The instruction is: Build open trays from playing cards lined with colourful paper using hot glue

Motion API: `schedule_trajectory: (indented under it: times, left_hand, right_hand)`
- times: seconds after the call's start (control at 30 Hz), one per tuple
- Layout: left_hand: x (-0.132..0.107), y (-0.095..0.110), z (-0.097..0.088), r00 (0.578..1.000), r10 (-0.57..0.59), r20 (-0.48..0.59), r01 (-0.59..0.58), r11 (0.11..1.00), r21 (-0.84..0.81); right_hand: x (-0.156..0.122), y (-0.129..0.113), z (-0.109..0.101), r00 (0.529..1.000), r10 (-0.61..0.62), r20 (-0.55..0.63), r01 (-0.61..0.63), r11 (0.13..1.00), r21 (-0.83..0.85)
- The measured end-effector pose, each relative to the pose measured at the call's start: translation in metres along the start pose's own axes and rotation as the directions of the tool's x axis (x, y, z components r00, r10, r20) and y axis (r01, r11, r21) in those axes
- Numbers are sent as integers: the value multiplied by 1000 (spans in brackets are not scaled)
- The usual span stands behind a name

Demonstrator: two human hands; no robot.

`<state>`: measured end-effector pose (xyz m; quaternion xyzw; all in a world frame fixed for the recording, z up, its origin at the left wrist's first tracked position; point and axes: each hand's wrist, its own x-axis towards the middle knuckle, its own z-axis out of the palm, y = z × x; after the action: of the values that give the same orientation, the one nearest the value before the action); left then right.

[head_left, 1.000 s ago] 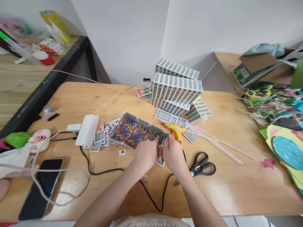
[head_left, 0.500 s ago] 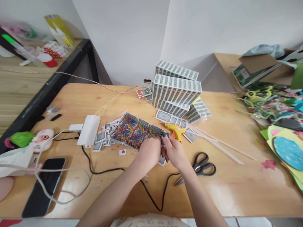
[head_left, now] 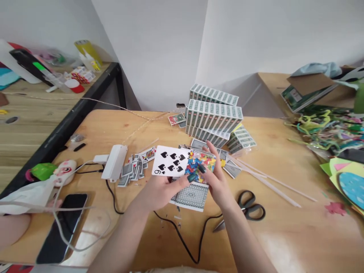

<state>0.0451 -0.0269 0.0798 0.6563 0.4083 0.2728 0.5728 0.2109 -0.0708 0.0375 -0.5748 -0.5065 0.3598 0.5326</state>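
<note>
Turned and shifted right since the earlier frame, the multicoloured card tray (head_left: 196,156) now sits tilted between both hands above the table. Left hand (head_left: 159,192) grips it, thumb tip on the patterned inside and fingers mostly hidden beneath; right hand (head_left: 218,184) clasps the other end, thumb on the pattern, fingers behind. A spade playing card (head_left: 170,160) shows at the tray's left; whether it is attached, I cannot tell. Below hangs a grey card-back panel (head_left: 192,196). Loose playing cards (head_left: 133,170) lie further left, black-handled scissors (head_left: 247,206) beside the right forearm, and stacked card boxes (head_left: 214,115) behind.
</note>
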Motion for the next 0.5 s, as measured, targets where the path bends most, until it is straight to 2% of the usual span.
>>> schedule_trajectory:
  times: [0.1, 0.13, 0.2, 0.23, 0.3, 0.37, 0.43, 0.5]
  left_hand:
    - [-1, -3, 3, 999, -13, 29, 16, 995, -103]
    - [-1, -3, 5, 1000, -13, -7, 12, 991, -131]
    - [-2, -6, 7, 984, -19, -179, -14, 983, -181]
    - [-2, -8, 8, 951, -24, -309, -41, 978, -203]
    - [-3, -12, 10, 848, -25, -530, -104, 972, -211]
    - [-4, -14, 10, 765, 4, -645, -131, 980, -150]
    - [-6, -13, 7, 738, 48, -673, -116, 992, -57]
    - [-7, -11, 5, 732, 94, -674, -88, 995, 43]
  right_hand:
    - [3, -8, 4, 1000, -16, 26, 13, 996, 83]
    - [4, -10, 5, 999, -40, 24, 38, 996, 82]
    - [6, -12, 7, 995, -85, 44, 81, 993, 83]
    - [7, -13, 8, 993, -97, 62, 92, 992, 89]
    - [9, -14, 12, 990, -115, 85, 107, 990, 97]
    - [9, -14, 15, 989, -123, 84, 116, 990, 78]
    - [7, -15, 17, 988, -131, 77, 129, 991, 38]
    - [6, -16, 19, 987, -139, 79, 140, 990, -3]
